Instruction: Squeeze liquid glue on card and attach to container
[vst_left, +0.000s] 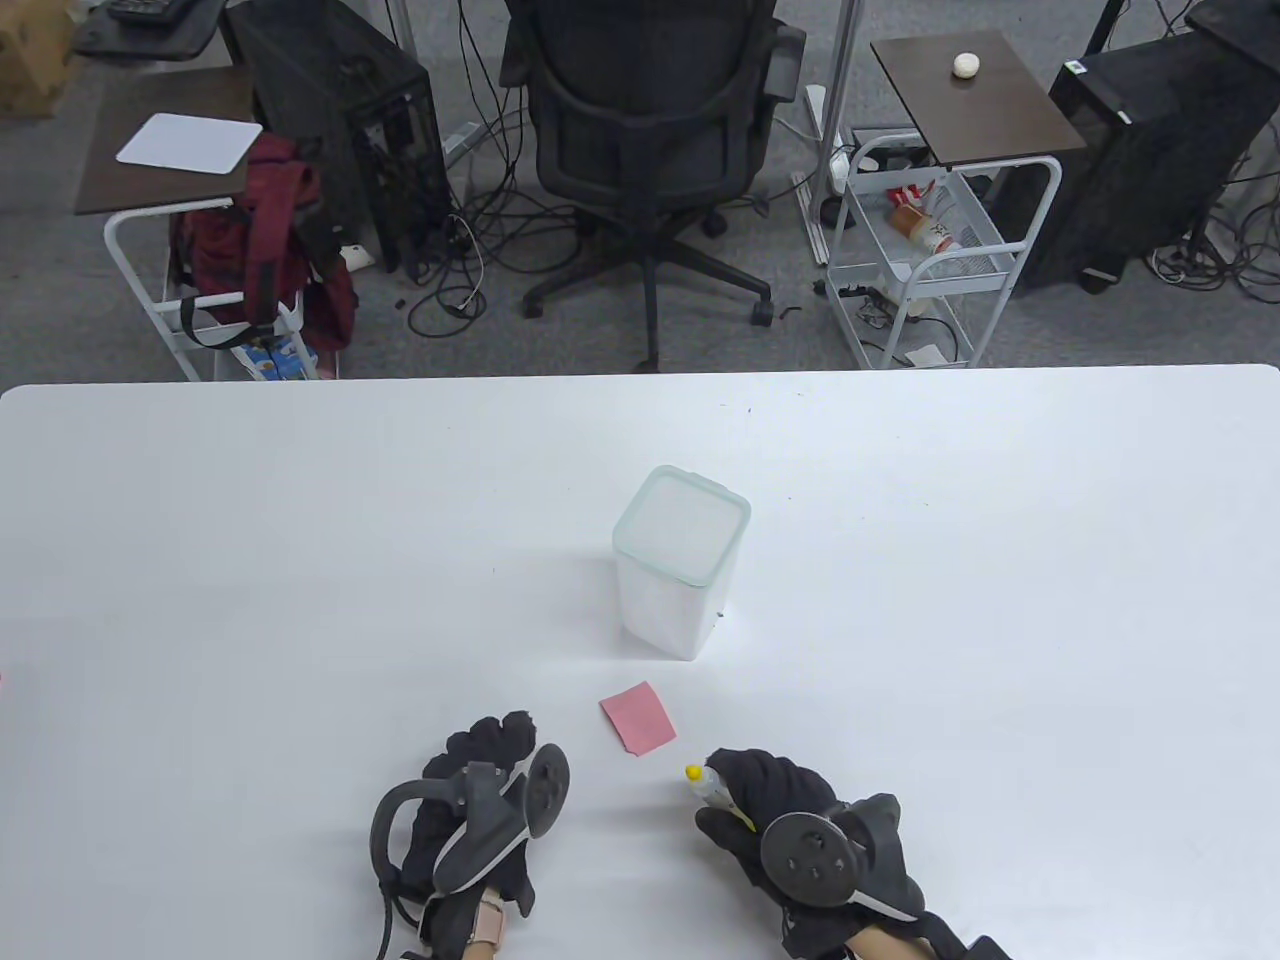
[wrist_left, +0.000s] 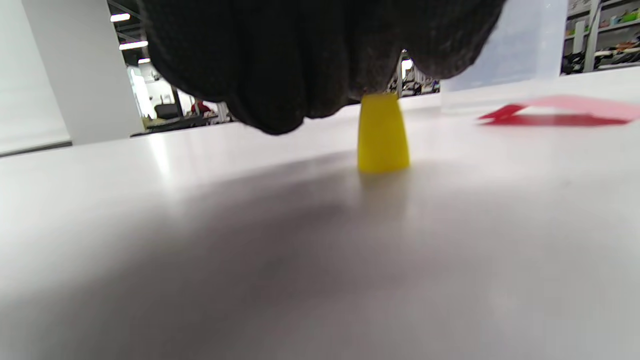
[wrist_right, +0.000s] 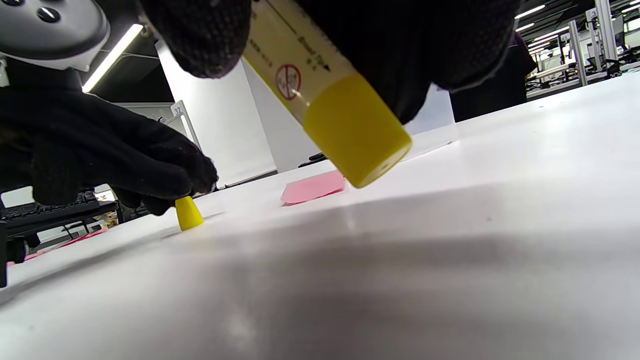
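Observation:
A pink card (vst_left: 637, 718) lies flat on the white table (vst_left: 200, 560), just in front of a clear lidded container (vst_left: 680, 560). My right hand (vst_left: 745, 800) grips a glue bottle (vst_left: 712, 790) with its yellow nozzle (wrist_right: 357, 132) bare and tilted down above the table, right of the card. A small yellow cap (wrist_left: 382, 135) stands upright on the table, left of the card (wrist_left: 560, 112). My left hand (vst_left: 500, 735) is over the cap (wrist_right: 189, 213), its fingertips (wrist_right: 165, 180) touching the cap's top; a grip does not show.
The table's far edge lies well beyond the container. Behind it stand an office chair (vst_left: 645, 130), two side carts (vst_left: 930, 250) and computer towers. A pink scrap shows at the table's left edge (vst_left: 2, 680).

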